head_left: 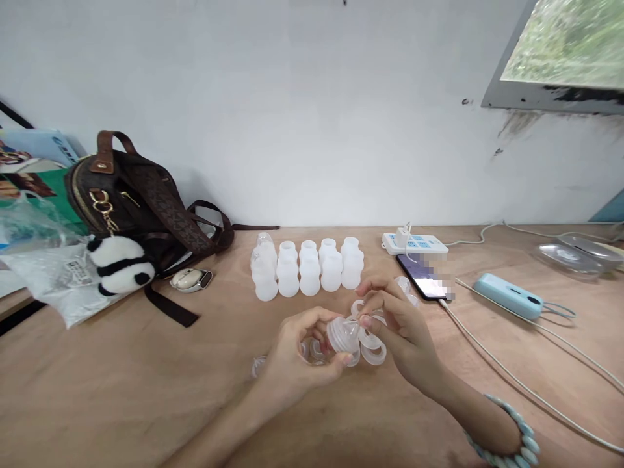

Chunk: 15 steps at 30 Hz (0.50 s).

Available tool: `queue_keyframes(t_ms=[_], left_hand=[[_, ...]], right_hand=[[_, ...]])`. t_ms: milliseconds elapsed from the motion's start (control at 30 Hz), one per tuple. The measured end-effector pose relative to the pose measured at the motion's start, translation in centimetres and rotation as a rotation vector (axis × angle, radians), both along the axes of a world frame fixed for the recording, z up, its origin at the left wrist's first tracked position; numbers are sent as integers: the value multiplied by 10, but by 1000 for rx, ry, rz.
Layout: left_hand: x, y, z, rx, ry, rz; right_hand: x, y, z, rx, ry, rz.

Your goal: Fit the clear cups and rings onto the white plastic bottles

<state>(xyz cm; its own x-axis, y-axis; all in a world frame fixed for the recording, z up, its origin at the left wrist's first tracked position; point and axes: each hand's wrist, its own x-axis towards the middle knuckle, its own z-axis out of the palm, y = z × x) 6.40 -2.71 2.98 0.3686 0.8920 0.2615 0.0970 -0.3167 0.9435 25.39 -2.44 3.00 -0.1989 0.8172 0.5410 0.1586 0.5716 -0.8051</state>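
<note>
My left hand (297, 357) grips a clear plastic screw ring with a silicone teat (342, 334) in it, just above the wooden table (146, 390). My right hand (397, 328) pinches the top of that teat with thumb and forefinger. Loose clear rings and teats (373, 353) lie on the table right under both hands. Behind them stands a row of several small white plastic bottles (309, 268), uncapped, near the wall.
A brown handbag (131, 201) with a panda plush (119, 263) sits at the left beside plastic bags (53, 279). A phone (423, 276), power strip (414, 244), blue device (507, 296) and white cables (511, 377) lie on the right.
</note>
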Motion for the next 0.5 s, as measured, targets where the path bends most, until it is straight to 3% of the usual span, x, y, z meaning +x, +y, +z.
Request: queue_keyframes(t_ms=[333,500], left_hand=[[-1,-1,-4,-82,-49,-53],[-6,4,-2,-156,-12,-67]], right_hand=[[3,-3,3,87,-13,-84],[6,-1,1,26,-179,71]])
